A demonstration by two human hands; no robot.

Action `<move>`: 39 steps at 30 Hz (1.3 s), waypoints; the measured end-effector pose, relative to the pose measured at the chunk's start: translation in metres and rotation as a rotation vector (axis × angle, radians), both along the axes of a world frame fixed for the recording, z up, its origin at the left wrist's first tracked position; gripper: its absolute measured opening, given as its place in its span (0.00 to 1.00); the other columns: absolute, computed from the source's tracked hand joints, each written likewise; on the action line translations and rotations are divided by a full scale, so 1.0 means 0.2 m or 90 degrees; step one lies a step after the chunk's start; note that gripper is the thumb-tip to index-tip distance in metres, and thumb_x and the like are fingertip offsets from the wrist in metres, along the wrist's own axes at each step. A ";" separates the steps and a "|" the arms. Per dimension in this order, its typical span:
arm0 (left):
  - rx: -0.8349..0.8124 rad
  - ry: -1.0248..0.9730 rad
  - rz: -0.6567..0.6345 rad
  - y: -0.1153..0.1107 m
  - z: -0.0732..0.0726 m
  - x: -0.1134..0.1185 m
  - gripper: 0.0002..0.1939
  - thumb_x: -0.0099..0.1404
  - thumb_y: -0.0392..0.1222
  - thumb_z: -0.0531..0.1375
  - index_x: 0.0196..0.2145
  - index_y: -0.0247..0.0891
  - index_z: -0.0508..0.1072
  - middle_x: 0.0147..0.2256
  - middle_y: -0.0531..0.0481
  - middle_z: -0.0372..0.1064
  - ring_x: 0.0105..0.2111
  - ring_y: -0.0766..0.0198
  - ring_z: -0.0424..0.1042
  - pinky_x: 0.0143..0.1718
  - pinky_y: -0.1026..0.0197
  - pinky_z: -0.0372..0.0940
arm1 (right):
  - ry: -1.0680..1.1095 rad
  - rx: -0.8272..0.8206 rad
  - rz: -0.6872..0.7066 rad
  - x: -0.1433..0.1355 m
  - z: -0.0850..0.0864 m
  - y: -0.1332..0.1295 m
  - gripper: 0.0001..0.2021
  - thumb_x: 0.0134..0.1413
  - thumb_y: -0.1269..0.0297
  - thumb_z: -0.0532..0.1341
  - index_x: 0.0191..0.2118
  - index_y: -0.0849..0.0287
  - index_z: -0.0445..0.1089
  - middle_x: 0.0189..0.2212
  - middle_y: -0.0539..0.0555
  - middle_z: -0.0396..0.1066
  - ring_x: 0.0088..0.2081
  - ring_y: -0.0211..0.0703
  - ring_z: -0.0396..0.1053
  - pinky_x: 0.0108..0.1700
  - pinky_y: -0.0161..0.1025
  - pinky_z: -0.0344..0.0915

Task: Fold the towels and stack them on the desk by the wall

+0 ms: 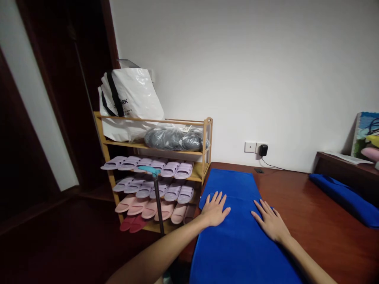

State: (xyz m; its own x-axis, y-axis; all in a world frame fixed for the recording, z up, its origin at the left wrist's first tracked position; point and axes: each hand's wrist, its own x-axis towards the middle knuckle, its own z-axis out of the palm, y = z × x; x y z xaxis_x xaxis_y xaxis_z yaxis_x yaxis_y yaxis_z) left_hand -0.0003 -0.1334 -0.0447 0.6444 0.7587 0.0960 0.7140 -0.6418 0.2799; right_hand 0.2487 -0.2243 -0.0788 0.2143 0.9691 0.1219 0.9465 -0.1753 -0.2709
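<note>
A long blue cloth [237, 244] lies spread over the left part of a reddish-brown wooden table [296, 201], running from near the wall toward me. My left hand [215, 211] rests flat on it near its left edge, fingers spread. On the cloth's right edge lies my right hand [271, 223], palm down with its fingers apart. Neither hand holds anything. Another blue cloth piece [345, 197], folded or rolled into a long bundle, sits at the table's right side.
Left of the table stands a wooden rack [204, 138] with slippers [171, 169], a white bag [139, 92] and a plastic-wrapped grey bundle [177, 138]. A blue-topped pole [158, 205] stands before it. A black plug [263, 150] is in the wall.
</note>
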 end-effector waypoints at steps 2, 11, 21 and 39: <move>-0.001 -0.011 0.005 -0.05 0.00 -0.02 0.34 0.68 0.59 0.43 0.65 0.37 0.51 0.65 0.43 0.39 0.65 0.49 0.35 0.61 0.40 0.31 | -0.002 0.001 -0.006 -0.02 0.00 -0.05 0.36 0.55 0.35 0.39 0.65 0.48 0.45 0.65 0.49 0.39 0.66 0.46 0.36 0.65 0.52 0.38; -0.005 -0.045 0.044 -0.18 0.01 -0.07 0.33 0.67 0.60 0.47 0.64 0.41 0.55 0.65 0.44 0.41 0.65 0.47 0.33 0.61 0.40 0.30 | -0.002 0.008 -0.007 -0.09 0.01 -0.19 0.36 0.55 0.35 0.40 0.65 0.48 0.45 0.65 0.48 0.39 0.66 0.46 0.36 0.65 0.52 0.37; -0.005 -0.044 0.058 -0.35 0.02 -0.18 0.32 0.66 0.60 0.49 0.63 0.45 0.55 0.65 0.46 0.43 0.65 0.45 0.34 0.60 0.37 0.25 | 0.019 0.036 0.001 -0.17 0.00 -0.33 0.35 0.55 0.36 0.43 0.65 0.46 0.46 0.65 0.47 0.40 0.66 0.47 0.38 0.66 0.51 0.38; -0.094 -0.166 -0.028 0.00 0.17 -0.39 0.07 0.50 0.38 0.66 0.28 0.38 0.72 0.29 0.54 0.64 0.33 0.61 0.66 0.35 0.64 0.59 | 0.200 0.075 0.016 0.19 0.04 -0.30 0.18 0.44 0.44 0.55 0.33 0.54 0.67 0.37 0.56 0.70 0.43 0.53 0.65 0.46 0.50 0.60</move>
